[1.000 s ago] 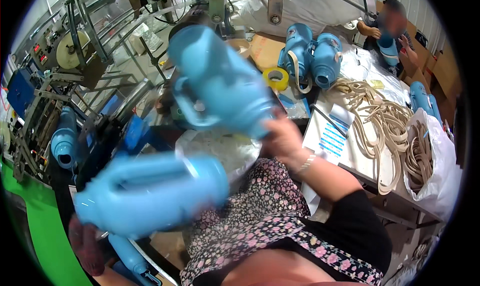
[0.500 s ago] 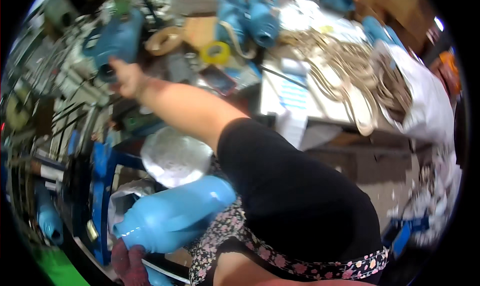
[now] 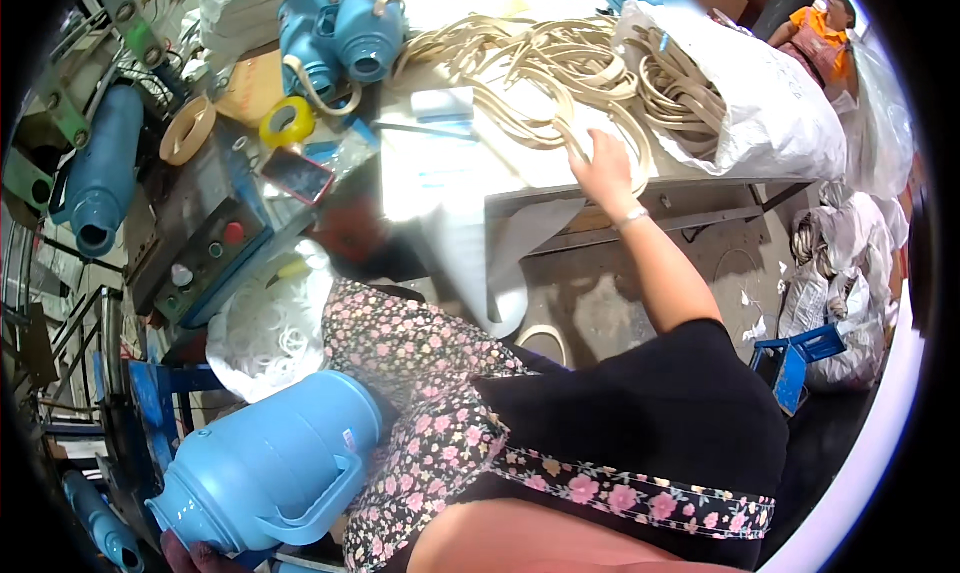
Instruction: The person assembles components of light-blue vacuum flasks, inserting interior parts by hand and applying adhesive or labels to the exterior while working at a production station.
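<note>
A light-blue plastic jug body (image 3: 275, 453) with a side handle lies tilted across my lap at the lower left. My left hand (image 3: 195, 556), in a dark red glove, is closed at its neck; the lower frame edge cuts off part of the hand. My bare right hand (image 3: 606, 173) is at the table's front edge, its fingers closed on a loop of beige strap (image 3: 640, 148). That loop comes from a tangled heap of beige straps (image 3: 520, 58). Another blue jug (image 3: 105, 163) hangs at the machine on the far left.
Two blue jugs (image 3: 365, 43) stand on the table beside yellow tape (image 3: 287, 123) and a phone (image 3: 297, 176). A white sack (image 3: 770, 113) of straps lies right. A control box (image 3: 215, 248) and a bag of white rings (image 3: 265, 333) are left. Another person (image 3: 815, 43) is far right.
My right hand has left the jug at the left machine and moved right to the beige straps. The view has turned rightward. My left hand still holds the jug on my lap.
</note>
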Tool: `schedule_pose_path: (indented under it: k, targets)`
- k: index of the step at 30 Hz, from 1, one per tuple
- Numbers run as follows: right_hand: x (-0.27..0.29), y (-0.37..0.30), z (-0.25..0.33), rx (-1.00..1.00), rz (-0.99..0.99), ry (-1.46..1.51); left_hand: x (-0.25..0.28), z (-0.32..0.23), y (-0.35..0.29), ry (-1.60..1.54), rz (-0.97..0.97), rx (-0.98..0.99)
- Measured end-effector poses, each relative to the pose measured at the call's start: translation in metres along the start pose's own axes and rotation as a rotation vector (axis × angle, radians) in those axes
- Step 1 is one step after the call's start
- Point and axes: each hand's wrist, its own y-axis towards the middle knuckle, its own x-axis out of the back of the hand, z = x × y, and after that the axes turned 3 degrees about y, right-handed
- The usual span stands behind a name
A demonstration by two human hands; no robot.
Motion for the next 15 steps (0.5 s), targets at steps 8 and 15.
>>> schedule_pose_path:
  k: [8, 15]
  targets:
    - [-0.017, 0.027, -0.030, -0.098, 0.083, 0.221, -0.033, -0.078, 0.032, -0.139, 0.447, -0.213]
    - [-0.058, 0.136, -0.003, -0.054, 0.127, -0.158, -0.091, -0.150, 0.014, 0.008, 0.531, -0.494]
